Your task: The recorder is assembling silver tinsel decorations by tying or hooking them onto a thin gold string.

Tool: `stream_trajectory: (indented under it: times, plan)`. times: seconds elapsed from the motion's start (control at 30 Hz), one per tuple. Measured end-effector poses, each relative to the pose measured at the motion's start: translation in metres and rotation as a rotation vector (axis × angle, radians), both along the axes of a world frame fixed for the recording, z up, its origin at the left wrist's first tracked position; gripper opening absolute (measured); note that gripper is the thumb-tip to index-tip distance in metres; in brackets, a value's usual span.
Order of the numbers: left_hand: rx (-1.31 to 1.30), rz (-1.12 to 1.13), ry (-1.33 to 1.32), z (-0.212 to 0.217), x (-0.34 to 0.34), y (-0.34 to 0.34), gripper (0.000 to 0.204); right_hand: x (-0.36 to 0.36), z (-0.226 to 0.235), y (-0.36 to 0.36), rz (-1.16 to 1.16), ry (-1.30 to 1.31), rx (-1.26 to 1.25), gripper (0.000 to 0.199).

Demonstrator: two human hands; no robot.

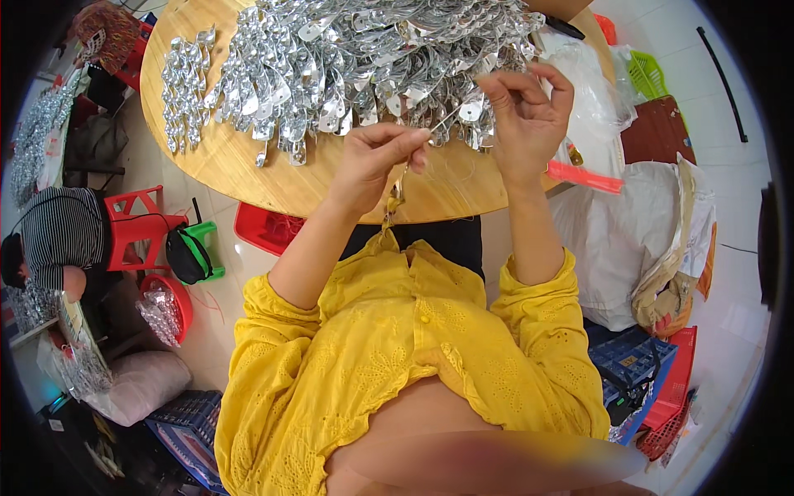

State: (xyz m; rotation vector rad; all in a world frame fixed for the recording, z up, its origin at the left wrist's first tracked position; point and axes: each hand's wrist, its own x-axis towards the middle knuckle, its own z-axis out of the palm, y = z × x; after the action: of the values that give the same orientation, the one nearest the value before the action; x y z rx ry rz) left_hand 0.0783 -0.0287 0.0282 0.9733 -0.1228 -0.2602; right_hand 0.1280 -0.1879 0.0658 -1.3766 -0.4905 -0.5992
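Note:
My left hand (379, 161) is closed in a pinch, thumb against forefinger, above the near edge of the round wooden table (298, 186). From its fingertips a thin pale strand (444, 122) slants up to the right; I cannot tell whether it is thread or wire. A shiny piece (400, 188) hangs just below that hand, partly hidden. My right hand (531, 112) is raised higher, fingers curled and thumb near the forefinger; anything between them is too small to make out. Beyond both hands lies a big heap of twisted silver strips with rounded ends (347, 70).
A smaller row of silver strips (188, 91) lies at the table's left. On the right are clear plastic bags (587, 83), a red strip (585, 177) and a large white sack (604, 240). At left, a person in stripes (66, 231) sits by a red stool (136, 227).

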Motion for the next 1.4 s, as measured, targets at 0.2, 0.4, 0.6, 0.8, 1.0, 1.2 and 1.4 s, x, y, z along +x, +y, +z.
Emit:
stream_trajectory:
  times: [0.2,0.4,0.6,0.8,1.0,1.2,1.4]
  plan:
    - [-0.428,0.000,0.036,-0.007,-0.005,0.008,0.020,-0.014,-0.034,0.005,0.005,0.101,-0.051,0.038]
    - [0.223,0.314,-0.291,-0.001,-0.011,-0.002,0.027,-0.044,-0.035,0.016,0.099,-0.200,-0.316,0.038]
    - [0.643,0.443,-0.569,-0.003,-0.018,-0.004,0.017,-0.054,-0.024,0.019,0.197,0.080,-0.277,0.030]
    - [0.206,0.211,-0.114,0.010,-0.020,0.009,0.013,-0.053,-0.021,0.011,0.230,0.266,-0.370,0.022]
    - [0.218,0.180,-0.229,0.006,-0.020,0.007,0.013,-0.060,-0.032,0.020,0.374,0.274,-0.338,0.033]
    - [0.128,0.154,0.001,0.007,-0.023,0.014,0.013,-0.071,-0.044,0.024,0.821,0.591,0.171,0.043]
    - [0.303,-0.111,-0.166,0.013,-0.019,0.024,0.018,-0.066,-0.053,0.016,0.319,0.115,-0.483,0.032]
